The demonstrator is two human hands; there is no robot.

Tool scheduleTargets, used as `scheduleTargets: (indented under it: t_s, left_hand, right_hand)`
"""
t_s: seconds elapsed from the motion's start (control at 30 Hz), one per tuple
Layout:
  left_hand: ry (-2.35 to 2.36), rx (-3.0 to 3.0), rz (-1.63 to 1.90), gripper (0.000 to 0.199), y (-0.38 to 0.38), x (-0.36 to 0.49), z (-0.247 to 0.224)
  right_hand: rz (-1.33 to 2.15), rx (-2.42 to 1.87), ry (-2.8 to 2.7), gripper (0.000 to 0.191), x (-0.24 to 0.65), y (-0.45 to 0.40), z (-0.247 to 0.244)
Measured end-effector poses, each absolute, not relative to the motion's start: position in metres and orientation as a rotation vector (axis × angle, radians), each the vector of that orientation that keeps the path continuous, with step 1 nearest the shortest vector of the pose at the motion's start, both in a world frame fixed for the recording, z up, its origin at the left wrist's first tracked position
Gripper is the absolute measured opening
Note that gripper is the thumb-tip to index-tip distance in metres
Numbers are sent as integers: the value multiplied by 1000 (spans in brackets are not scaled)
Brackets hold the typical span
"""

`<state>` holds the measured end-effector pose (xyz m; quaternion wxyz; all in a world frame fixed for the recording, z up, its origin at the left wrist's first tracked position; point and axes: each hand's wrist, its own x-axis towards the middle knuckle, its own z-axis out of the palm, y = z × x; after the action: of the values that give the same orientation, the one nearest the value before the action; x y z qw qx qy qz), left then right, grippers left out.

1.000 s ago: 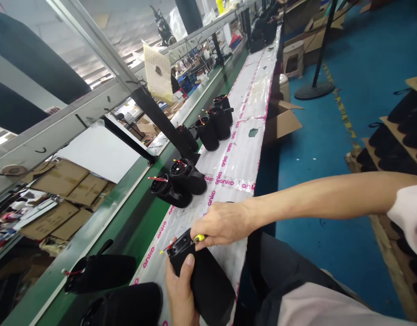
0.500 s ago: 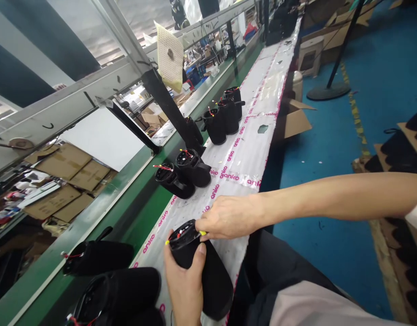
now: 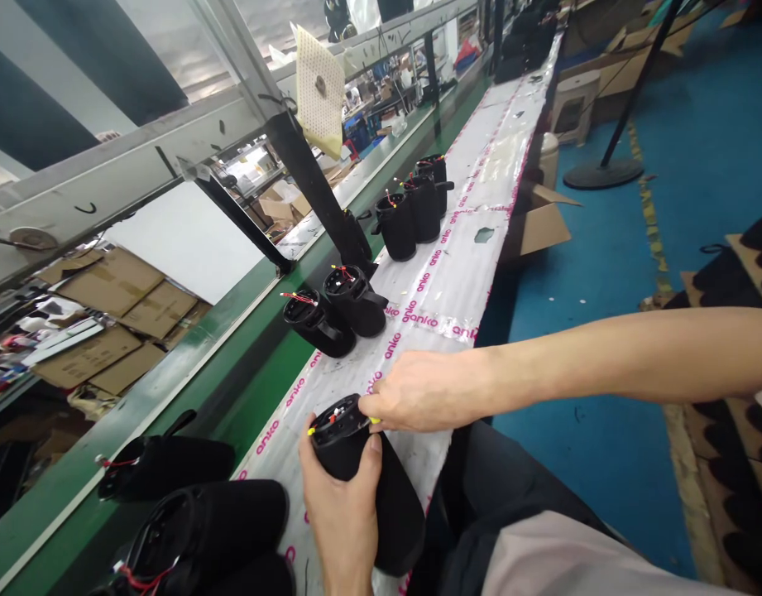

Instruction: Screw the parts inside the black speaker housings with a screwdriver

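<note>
A black fabric-covered cylinder [image 3: 393, 497] leans at a tilt over the plastic-covered bench, its open end up with small red and white parts inside. My left hand [image 3: 343, 505] is wrapped round it just below the rim, thumb on the near side. At the right side of the rim, my right hand [image 3: 418, 393] is closed, fingertips pinched by a small yellow piece [image 3: 374, 420]; what else it may hold is hidden. Another yellow bit [image 3: 312, 430] shows at the rim's left edge.
Black cylinders with red wires stand beyond my hands [image 3: 356, 302] and farther up the bench [image 3: 396, 228]. Others lie at the lower left [image 3: 175, 468]. A green conveyor [image 3: 244, 381] runs alongside, under a metal frame post [image 3: 306, 190]. Cardboard boxes [image 3: 117, 290] are at left.
The camera view has shifted slightly. Both hands keep nearly the same places on the cylinder, with no clear change of hold.
</note>
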<state>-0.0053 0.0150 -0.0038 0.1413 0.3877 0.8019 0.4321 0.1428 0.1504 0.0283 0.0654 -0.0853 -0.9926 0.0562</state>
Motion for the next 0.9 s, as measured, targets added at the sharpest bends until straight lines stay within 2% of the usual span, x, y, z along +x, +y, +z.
scheduleTargets:
  t_s: [0.3,0.4,0.47,0.63,0.9]
  left_hand:
    - [2429,1002,1179,85,17,9,5]
    - [2422,1008,1182,86,16,13,10]
    - [2404,1039,1191,85,15,12,11]
    - [2288,1088,1258,80,11,-2,4]
    - [2404,971,1246,89,10,5,2]
  right_hand:
    - [108,-229,-2994,7,140,149,36]
    - [116,-206,-2954,10,141,152,26]
    - [141,-197,-2906,21,143,154,17]
    - [325,-207,-2777,31,146,152,8]
    - [210,-201,-2885,27,140,146,25]
